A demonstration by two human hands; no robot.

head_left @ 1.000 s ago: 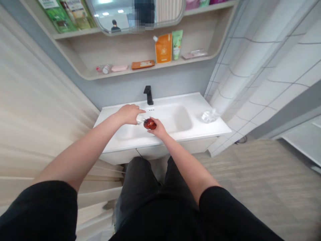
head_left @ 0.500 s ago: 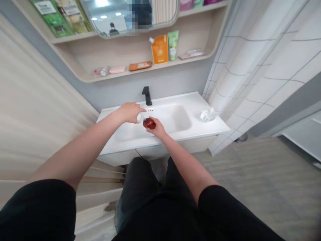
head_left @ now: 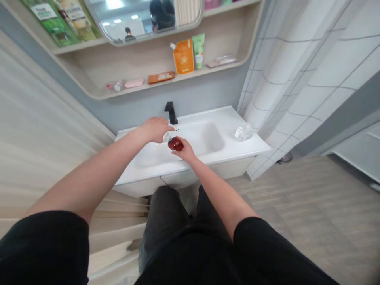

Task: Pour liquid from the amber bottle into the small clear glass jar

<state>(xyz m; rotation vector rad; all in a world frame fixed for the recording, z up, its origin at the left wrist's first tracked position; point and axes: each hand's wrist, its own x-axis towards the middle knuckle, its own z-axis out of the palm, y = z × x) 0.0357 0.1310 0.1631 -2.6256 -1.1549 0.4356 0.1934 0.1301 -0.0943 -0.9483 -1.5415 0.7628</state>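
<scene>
Over the white sink basin (head_left: pixel 190 148), my right hand (head_left: pixel 186 151) grips a round, glossy red-brown bottle (head_left: pixel 175 144) from below. My left hand (head_left: pixel 154 130) curves over a small clear piece (head_left: pixel 168 137) that meets the bottle's upper left side. It looks like a cap or pump top, but the fingers hide part of it. The two hands are close together, and the bottle's far side shows between them. A black faucet (head_left: pixel 171 113) stands just beyond my left fingertips.
A crumpled clear plastic object (head_left: pixel 243 133) lies on the counter's right side. Beyond the faucet, a wall shelf (head_left: pixel 175 81) holds an orange pouch (head_left: pixel 183 56), a green tube (head_left: pixel 198 51) and several small items. Tiled wall rises at right.
The view has drifted slightly, so the sink sits a little further left and higher. Both hands stay on the same objects, with little visible movement.
</scene>
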